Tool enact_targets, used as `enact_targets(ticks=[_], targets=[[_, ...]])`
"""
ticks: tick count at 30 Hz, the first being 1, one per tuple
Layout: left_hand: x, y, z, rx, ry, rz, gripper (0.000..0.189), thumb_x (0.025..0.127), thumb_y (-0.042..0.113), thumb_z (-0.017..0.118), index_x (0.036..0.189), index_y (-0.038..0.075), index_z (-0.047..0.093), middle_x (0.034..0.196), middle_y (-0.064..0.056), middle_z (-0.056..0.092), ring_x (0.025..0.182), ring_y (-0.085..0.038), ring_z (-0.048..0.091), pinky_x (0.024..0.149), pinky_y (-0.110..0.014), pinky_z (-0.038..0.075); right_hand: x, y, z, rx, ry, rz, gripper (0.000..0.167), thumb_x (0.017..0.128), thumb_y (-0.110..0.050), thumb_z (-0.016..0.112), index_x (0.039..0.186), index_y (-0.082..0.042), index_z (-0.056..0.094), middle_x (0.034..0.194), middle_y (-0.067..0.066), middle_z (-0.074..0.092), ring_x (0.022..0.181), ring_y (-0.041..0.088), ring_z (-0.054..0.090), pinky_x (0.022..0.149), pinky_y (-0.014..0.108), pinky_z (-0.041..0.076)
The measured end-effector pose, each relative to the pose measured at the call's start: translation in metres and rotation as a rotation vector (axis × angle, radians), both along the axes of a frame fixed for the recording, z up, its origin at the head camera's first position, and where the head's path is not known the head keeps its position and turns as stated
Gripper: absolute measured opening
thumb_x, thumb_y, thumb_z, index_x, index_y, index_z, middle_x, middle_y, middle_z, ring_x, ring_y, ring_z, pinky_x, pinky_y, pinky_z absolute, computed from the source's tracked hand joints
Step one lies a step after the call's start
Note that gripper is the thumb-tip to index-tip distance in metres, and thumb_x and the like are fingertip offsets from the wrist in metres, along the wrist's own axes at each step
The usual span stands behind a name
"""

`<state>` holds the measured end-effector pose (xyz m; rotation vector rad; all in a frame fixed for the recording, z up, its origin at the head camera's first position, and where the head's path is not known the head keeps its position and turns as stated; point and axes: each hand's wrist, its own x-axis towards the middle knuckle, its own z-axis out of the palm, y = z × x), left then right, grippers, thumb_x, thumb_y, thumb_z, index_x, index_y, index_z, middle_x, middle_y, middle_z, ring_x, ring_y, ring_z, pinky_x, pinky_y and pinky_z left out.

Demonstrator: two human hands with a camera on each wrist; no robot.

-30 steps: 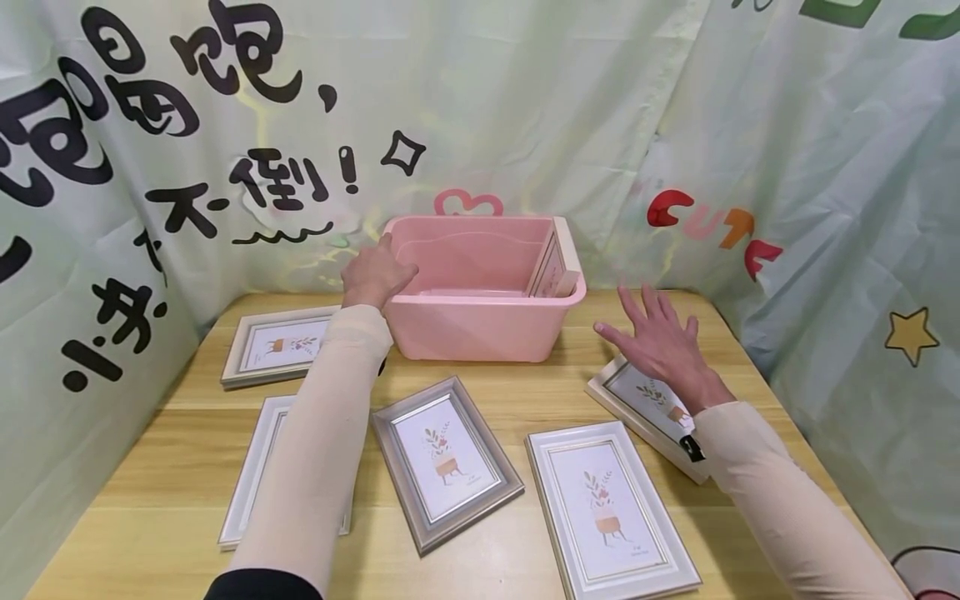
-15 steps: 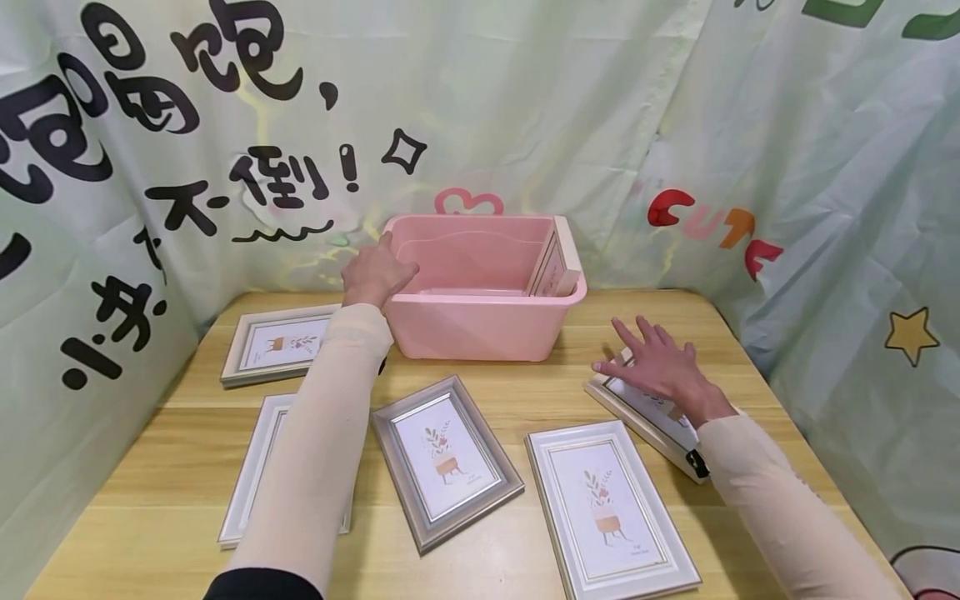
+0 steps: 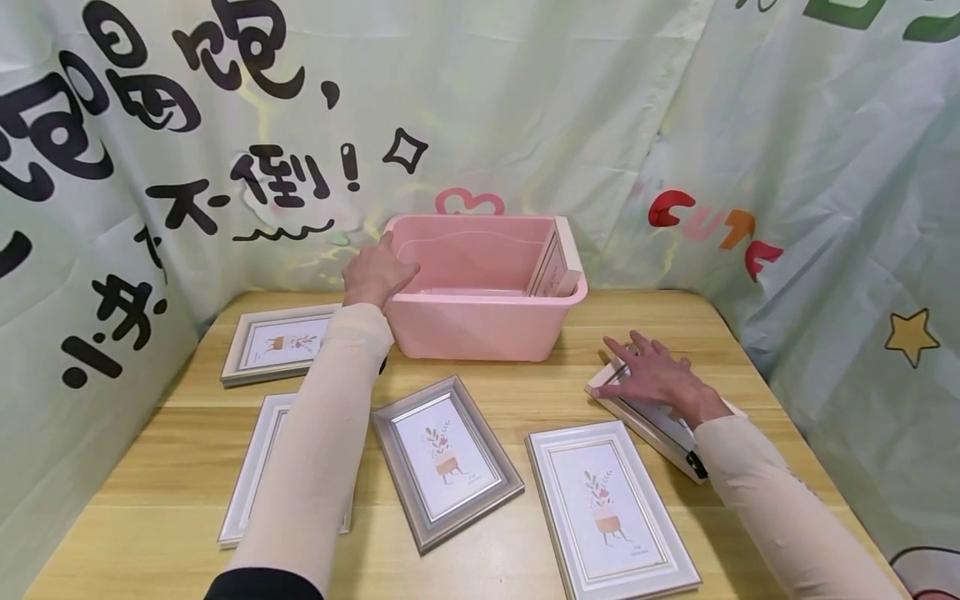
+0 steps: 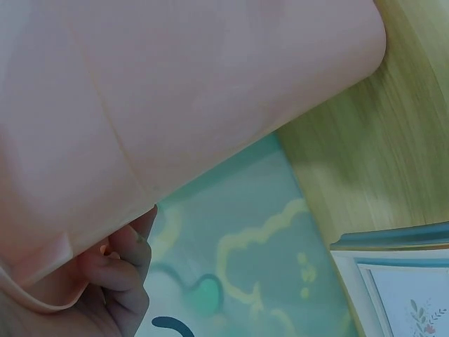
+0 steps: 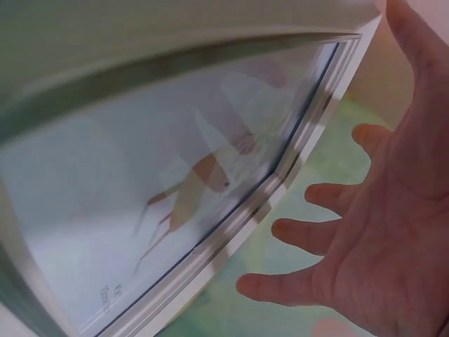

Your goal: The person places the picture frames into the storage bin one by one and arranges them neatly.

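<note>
My left hand [image 3: 377,273] grips the left rim of a pink plastic bin [image 3: 480,329]; in the left wrist view its fingers [image 4: 116,274] curl under the lip. Inside the bin, a cream picture frame [image 3: 572,250] stands on edge against the right wall. My right hand [image 3: 656,379], fingers spread, hovers close over a cream picture frame [image 3: 641,423] lying at an angle on the right side of the table, hiding much of its picture. The right wrist view shows that frame's glass [image 5: 91,203] and the outstretched fingers [image 5: 309,235] beside its edge.
A grey-brown picture frame [image 3: 450,458] and a white one [image 3: 615,508] lie face up at the front of the wooden table [image 3: 150,467]. Another cream frame [image 3: 240,354] lies back left. My left sleeve partly covers a white frame [image 3: 251,475]. A printed curtain [image 3: 525,100] hangs behind.
My right hand has come down over the cream frame on the right, its fingers lower and nearer the frame's far end. The left hand and the bin stay put.
</note>
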<state>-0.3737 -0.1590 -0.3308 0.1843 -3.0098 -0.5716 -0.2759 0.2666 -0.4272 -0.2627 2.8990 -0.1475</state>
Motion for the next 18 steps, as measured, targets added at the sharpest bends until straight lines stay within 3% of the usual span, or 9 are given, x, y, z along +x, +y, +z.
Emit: enact_targets(ticks=[6,11,18], targets=[[-0.001,0.000,0.000,-0.001,0.000,0.001,0.085,0.085,0.053,0.052,0.155,0.019,0.020,0.114,-0.025,0.061,0.099,-0.040,0.060,0.087,-0.053,0.048,-0.004,-0.001,-0.004,0.021,-0.037,0.019,0.110,0.071,-0.083,0.054,0.155,-0.018,0.023,0.155,0.031,0.016,0.134,0.064,0.021,0.086,0.084,0.027],[-0.001,0.000,0.000,0.002,0.001,0.004,0.086,0.085,0.053,0.053,0.156,0.019,0.020,0.114,-0.025,0.061,0.099,-0.040,0.060,0.087,-0.053,0.047,-0.008,0.000,-0.005,-0.007,-0.072,0.022,0.111,0.064,-0.083,0.062,0.151,-0.019,0.034,0.155,0.027,0.019,0.134,0.063,0.020,0.085,0.085,0.027],[0.001,-0.001,0.002,0.010,-0.008,0.001,0.085,0.084,0.053,0.052,0.155,0.020,0.020,0.122,-0.026,0.060,0.105,-0.043,0.059,0.089,-0.055,0.046,-0.013,0.001,-0.006,-0.007,-0.099,0.036,0.106,0.061,-0.083,0.063,0.143,-0.019,0.045,0.155,0.023,0.023,0.135,0.061,0.019,0.084,0.086,0.024]])
